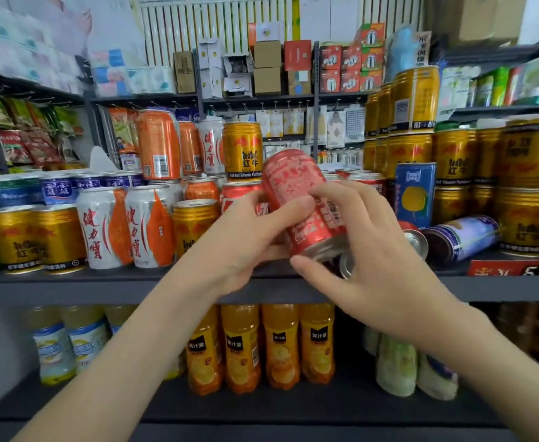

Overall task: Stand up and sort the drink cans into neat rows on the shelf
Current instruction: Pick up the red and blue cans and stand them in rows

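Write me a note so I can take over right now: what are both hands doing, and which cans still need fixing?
Hands: left hand and right hand both grip one red can, tilted, in front of the shelf.
Done: white-and-orange cans and gold cans at the left stand upright side by side.
Left: stand the red can in a row; at the right a purple can and a second red can lie on their sides.
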Tool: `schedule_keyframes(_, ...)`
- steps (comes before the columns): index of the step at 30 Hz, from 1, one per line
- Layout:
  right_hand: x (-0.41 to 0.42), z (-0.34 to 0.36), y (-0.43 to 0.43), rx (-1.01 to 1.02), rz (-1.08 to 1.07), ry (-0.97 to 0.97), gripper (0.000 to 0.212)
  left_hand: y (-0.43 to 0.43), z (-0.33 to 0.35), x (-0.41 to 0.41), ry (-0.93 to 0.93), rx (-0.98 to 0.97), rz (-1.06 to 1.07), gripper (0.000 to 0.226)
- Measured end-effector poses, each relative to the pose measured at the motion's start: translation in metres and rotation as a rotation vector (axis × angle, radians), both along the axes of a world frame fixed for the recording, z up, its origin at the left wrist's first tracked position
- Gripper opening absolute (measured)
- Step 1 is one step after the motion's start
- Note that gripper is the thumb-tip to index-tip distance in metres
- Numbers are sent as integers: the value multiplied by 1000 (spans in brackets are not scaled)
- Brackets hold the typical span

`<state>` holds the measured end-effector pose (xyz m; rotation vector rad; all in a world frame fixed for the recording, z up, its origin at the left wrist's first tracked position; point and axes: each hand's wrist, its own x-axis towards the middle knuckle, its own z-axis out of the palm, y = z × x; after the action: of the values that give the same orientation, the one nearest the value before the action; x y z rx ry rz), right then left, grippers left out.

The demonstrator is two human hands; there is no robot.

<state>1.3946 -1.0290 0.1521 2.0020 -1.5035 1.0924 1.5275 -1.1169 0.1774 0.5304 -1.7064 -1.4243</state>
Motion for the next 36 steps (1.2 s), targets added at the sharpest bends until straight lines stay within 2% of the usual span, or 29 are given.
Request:
schedule_keyframes(3, -9, 31, -2, 156, 269, -404, 57, -7, 9, 8, -50, -338, 185, 88)
schedule_keyframes(6, -19, 64, -14, 217, 309, -507, 73, -8, 19, 10, -166, -605, 293, 90)
schedule_keyframes(9, -21, 85, -23, 284, 299, -447, 74, -9, 25, 6, -251, -808, 378, 82)
schedule_keyframes(12, -23, 92, -27, 323, 292, -419, 48, -16, 26, 3, -368, -898, 383, 79)
schedule_keyframes(14, -26, 87, -35, 371, 262, -410, 39, -23, 28, 4, -476, -960, 385, 83)
schedule_keyframes(18, -24, 71, -59, 453, 145, -323, 35, -35, 27, 11, -621, -1099, 517, 94)
schedule_keyframes(21, -25, 64, -75, 489, 120, -350, 32, -40, 22, 13, -797, -1174, 538, 89)
schedule_keyframes(26, -29, 62, -90, 536, 105, -367, 34, -48, 14, 11, -861, -1240, 630, 68)
schedule_keyframes(31, -29, 60, -86, 577, 65, -320, 36, -51, 4, 4, -864, -1304, 716, 69)
schedule_keyframes(33, -29, 56, -77, 555, 8, -263, 46, -52, 2, 3, -832, -1300, 722, 69)
schedule_keyframes(36, -30, 43, -56, 427, -113, -134, 75, -53, -3, 4, -790, -1308, 724, 72)
